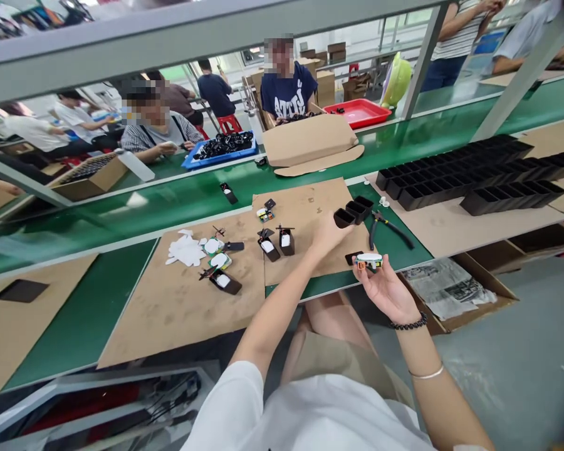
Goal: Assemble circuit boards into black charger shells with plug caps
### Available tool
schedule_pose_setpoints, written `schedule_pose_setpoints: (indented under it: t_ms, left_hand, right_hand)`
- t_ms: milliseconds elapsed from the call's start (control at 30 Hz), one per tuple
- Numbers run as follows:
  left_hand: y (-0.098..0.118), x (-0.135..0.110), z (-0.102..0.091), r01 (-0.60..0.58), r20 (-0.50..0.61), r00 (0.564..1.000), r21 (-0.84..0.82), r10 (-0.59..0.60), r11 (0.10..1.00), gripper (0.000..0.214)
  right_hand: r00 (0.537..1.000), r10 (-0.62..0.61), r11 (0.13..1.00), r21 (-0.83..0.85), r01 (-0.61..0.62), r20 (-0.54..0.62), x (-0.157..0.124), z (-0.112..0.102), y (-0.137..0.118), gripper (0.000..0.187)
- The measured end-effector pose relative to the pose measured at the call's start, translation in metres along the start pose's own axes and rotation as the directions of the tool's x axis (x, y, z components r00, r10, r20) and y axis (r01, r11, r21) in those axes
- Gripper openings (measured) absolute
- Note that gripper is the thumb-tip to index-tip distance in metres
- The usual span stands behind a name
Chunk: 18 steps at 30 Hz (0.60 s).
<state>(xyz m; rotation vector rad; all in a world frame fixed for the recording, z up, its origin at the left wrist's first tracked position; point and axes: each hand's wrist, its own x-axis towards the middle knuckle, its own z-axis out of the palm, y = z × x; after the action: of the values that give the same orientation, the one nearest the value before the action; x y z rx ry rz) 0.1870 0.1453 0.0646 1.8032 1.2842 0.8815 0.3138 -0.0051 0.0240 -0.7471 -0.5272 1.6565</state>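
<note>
My left hand [329, 235] reaches forward with its fingers closed at the nearest of a few open-topped black plastic cases [344, 217]; part of the grip is hidden behind the hand. In my right hand [389, 295], close to the table's front edge, a small circuit board [369, 258] with a white pad on top is pinched between thumb and fingers. A flat black piece [354, 258] is just left of that board. Left of my left hand, two filled black cases [286, 242] stand on the cardboard, with wires and white pads showing.
Yellow-and-black pliers [390, 230] lie right of the cases. Rows of black cases [451, 169] fill the right side. White pads [186, 248] are heaped at left, near more boards [213, 245]. Across the bench, co-workers sit behind a blue tray [223, 149] and a cardboard box [310, 144].
</note>
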Motion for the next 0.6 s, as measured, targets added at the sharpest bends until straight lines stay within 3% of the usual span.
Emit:
schedule_pose_setpoints:
  t_ms: [133,300,467,600]
  left_hand:
    - [-0.008,-0.061,-0.021,-0.035,-0.109,0.993,0.034,0.038,0.999,0.04]
    - [-0.037,-0.131,-0.034,-0.103,-0.235,0.964,0.114,0.127,0.988,0.051]
    - [-0.053,-0.149,-0.035,-0.12,-0.202,0.971,0.031,0.124,0.992,0.055]
    - [-0.042,-0.162,-0.041,-0.21,-0.274,0.944,-0.075,0.182,0.975,0.054]
  right_hand:
    - [1.0,0.014,0.987,0.16,-0.012,-0.014,-0.003,0.005,0.0,0.045]
    - [0.993,0.115,0.97,0.215,-0.113,0.006,-0.012,0.015,0.011,0.047]
    - [0.998,0.045,0.998,0.04,-0.043,-0.042,-0.026,0.018,0.021,0.047]
    - [0.995,0.0,0.997,-0.073,-0.008,-0.1,-0.037,0.023,0.018,0.048]
